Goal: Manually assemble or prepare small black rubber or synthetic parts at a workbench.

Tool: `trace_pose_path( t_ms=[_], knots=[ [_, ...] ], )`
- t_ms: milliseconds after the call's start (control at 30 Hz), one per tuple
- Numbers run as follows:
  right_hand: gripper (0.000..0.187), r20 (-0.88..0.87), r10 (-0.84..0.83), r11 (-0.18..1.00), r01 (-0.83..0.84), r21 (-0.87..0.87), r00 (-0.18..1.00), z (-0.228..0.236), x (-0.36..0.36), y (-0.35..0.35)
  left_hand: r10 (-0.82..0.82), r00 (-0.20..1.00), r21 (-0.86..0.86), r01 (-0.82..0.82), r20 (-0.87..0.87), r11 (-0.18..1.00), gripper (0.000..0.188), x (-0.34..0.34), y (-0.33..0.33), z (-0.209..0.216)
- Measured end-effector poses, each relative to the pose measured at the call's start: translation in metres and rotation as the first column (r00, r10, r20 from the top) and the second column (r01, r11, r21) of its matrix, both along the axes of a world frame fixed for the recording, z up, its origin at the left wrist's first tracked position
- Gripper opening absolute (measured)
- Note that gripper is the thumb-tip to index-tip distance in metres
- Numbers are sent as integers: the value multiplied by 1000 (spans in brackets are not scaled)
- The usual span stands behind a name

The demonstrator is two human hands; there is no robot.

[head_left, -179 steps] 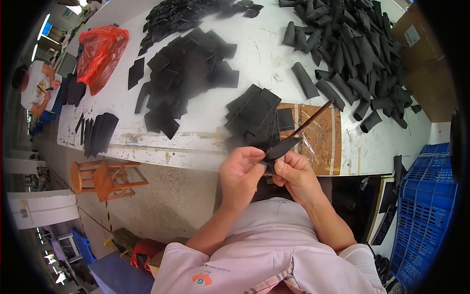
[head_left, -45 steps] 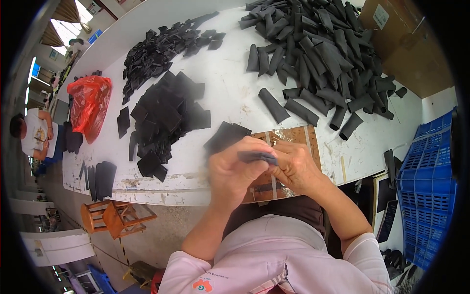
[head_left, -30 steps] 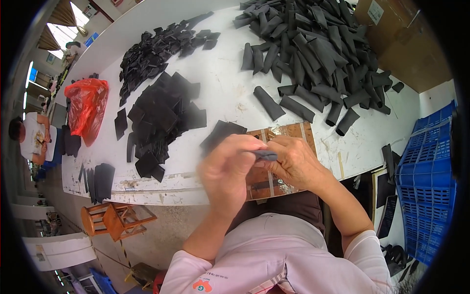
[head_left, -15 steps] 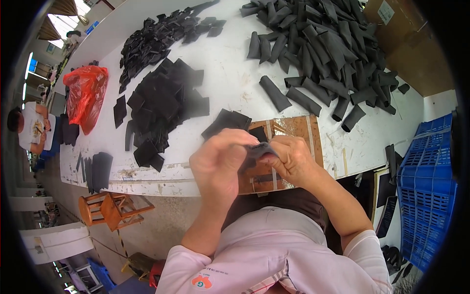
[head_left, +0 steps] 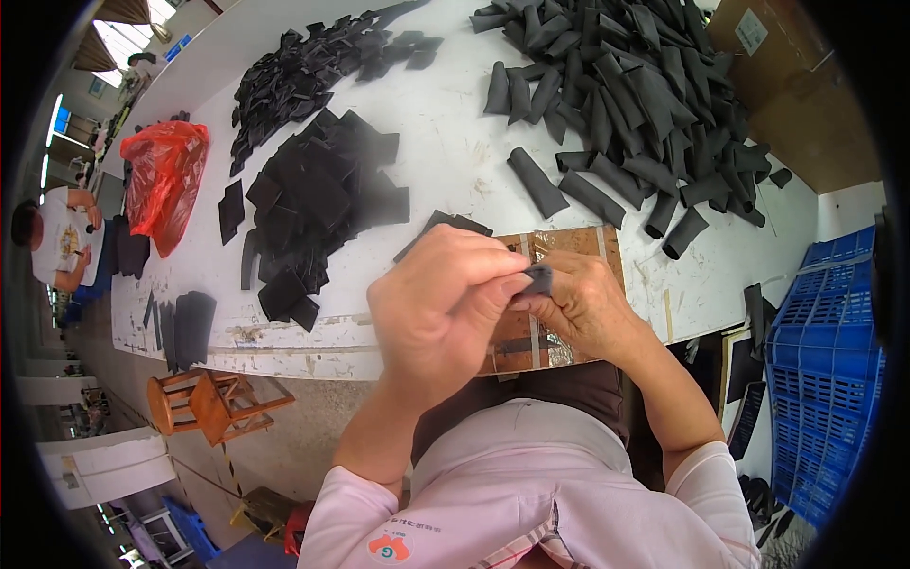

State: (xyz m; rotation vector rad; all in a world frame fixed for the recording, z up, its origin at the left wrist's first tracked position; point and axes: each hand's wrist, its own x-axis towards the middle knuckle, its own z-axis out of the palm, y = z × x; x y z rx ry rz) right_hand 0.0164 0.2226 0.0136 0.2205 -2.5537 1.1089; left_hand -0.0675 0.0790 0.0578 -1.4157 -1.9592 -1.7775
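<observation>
My left hand (head_left: pixel 441 303) and my right hand (head_left: pixel 586 305) meet over the front edge of the white table (head_left: pixel 455 161), both pinching one small black rubber piece (head_left: pixel 538 279) between the fingertips. Only the piece's top end shows; the rest is hidden inside my fingers. Under the hands lies a brown board (head_left: pixel 569 248) with shiny tape, and a small stack of flat black pieces (head_left: pixel 445 226) peeks out behind my left hand.
A heap of flat black squares (head_left: pixel 318 204) lies to the left, a pile of rolled black sleeves (head_left: pixel 626 85) at the back right, more black pieces (head_left: pixel 313 71) at the back. Red plastic bag (head_left: pixel 163 180) far left, blue crate (head_left: pixel 825 360) right, wooden stool (head_left: pixel 213 403) below, a seated person (head_left: pixel 52 237) far left.
Six seconds ago I held a longer black piece with a thin stick; now both hands are closed tightly round a small black piece, nearer the board. The view has shifted slightly.
</observation>
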Motion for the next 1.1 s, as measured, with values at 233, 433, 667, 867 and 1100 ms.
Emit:
trace_pose_path(
  t_ms=[233, 433, 667, 867, 1100],
  knots=[
    [32, 9, -37, 989, 35, 146, 999, -1, 2, -2, -101, 940, 188, 40, 325, 981, 8, -1, -8, -26],
    [33, 34, -58, 992, 54, 113, 998, -7, 0, -2, -173, 905, 120, 137, 388, 983, 8, -10, -3, -26],
    [53, -44, -383, 828, 322, -459, 923, 34, -41, 53, 559, 809, -662, -320, 183, 678, 40, -61, -22, -122],
    [34, 266, -124, 817, 251, -519, 956, -16, 39, -13, 515, 856, -579, -442, -43, 685, 20, -48, -30, -131],
    [34, 395, -53, 798, 277, -536, 917, -44, 56, -34, 191, 970, -648, -244, -152, 721, 41, -23, -79, -101]
  ],
)
